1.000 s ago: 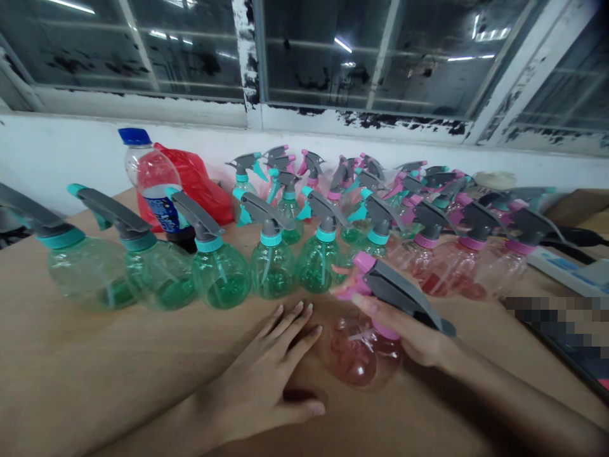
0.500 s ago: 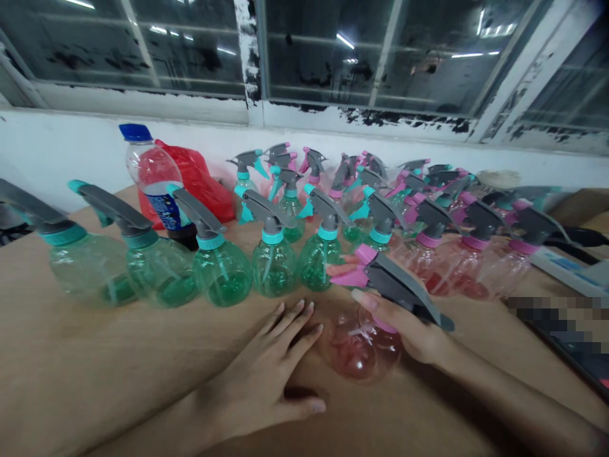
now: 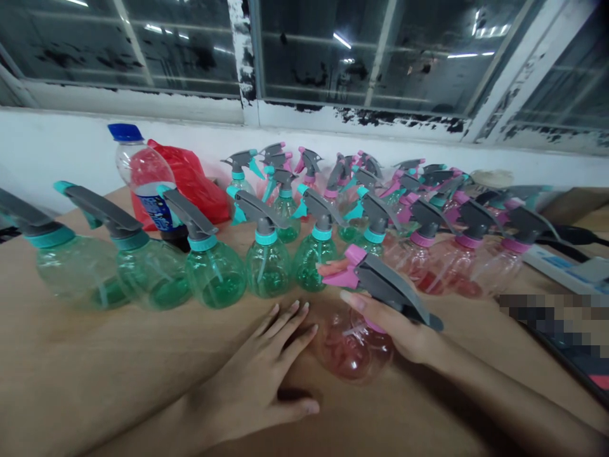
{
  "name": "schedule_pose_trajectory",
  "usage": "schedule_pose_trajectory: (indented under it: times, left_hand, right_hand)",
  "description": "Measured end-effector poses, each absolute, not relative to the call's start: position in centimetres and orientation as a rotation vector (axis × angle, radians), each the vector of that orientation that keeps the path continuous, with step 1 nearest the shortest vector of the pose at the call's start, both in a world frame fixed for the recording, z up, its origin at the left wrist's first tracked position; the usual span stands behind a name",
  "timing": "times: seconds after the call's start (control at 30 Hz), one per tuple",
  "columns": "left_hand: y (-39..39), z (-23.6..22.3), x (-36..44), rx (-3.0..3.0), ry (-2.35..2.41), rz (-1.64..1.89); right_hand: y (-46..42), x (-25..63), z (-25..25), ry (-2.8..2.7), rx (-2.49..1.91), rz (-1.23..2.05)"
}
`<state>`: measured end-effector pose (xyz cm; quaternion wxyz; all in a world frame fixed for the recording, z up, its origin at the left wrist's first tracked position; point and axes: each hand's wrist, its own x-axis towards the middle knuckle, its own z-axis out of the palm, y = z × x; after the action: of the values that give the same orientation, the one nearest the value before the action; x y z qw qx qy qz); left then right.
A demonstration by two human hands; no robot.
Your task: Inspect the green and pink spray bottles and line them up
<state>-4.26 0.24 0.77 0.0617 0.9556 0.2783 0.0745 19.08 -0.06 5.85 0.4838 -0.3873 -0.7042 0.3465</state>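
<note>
My right hand [image 3: 399, 327] is wrapped round the neck of a pink spray bottle [image 3: 354, 355] with a grey and pink trigger head, its nozzle facing left. The clear pink body is tilted close to the tabletop; I cannot tell whether it rests there. My left hand [image 3: 273, 358] lies flat on the wooden table [image 3: 143, 368] just left of that bottle, fingers spread, holding nothing. Beyond my hands runs a row of spray bottles: green ones with turquoise collars, such as this green spray bottle [image 3: 217, 273], and pink ones at the right, including this pink-collared bottle [image 3: 423, 266].
More spray bottles crowd behind the front row. A blue-capped plastic bottle [image 3: 143, 168] and a red plastic bag [image 3: 200, 190] stand at the back left. A white power strip [image 3: 571, 270] and a dark flat device [image 3: 561, 346] lie at the right. Windows [image 3: 380, 57] rise behind.
The whole view has shifted slightly, so everything sits a little further left. Both hands and the held spray bottle keep their pose.
</note>
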Motion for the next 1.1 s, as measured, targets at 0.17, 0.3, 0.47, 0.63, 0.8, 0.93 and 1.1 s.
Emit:
schedule_pose_trajectory:
  times: [0.17, 0.3, 0.47, 0.63, 0.8, 0.93, 1.1]
  left_hand:
    - [0.3, 0.9, -4.2, 2.883, 0.84, 0.213]
    - [0.3, 0.8, -4.3, 2.9, 0.836, 0.221]
    - [0.3, 0.9, -4.3, 2.911, 0.844, 0.214]
    - [0.3, 0.9, -4.2, 2.923, 0.853, 0.212]
    - [0.3, 0.8, -4.3, 2.898, 0.845, 0.185]
    - [0.3, 0.8, -4.3, 2.873, 0.842, 0.185]
    - [0.3, 0.7, -4.3, 2.873, 0.84, 0.215]
  right_hand:
    - [0.0, 19.2, 5.8, -1.734, -0.955, 0.899]
    - [-0.1, 19.2, 6.3, -1.744, -0.966, 0.817]
    - [-0.1, 19.1, 6.7, -1.755, -0.991, 0.753]
    - [0.1, 18.9, 5.9, -1.688, -0.952, 0.885]
    - [0.0, 19.2, 5.4, -1.692, -1.02, 0.934]
    - [-0.2, 19.5, 5.2, -1.692, -1.026, 0.917]
    - [-0.1, 19.5, 4.8, -1.672, -1.004, 0.922]
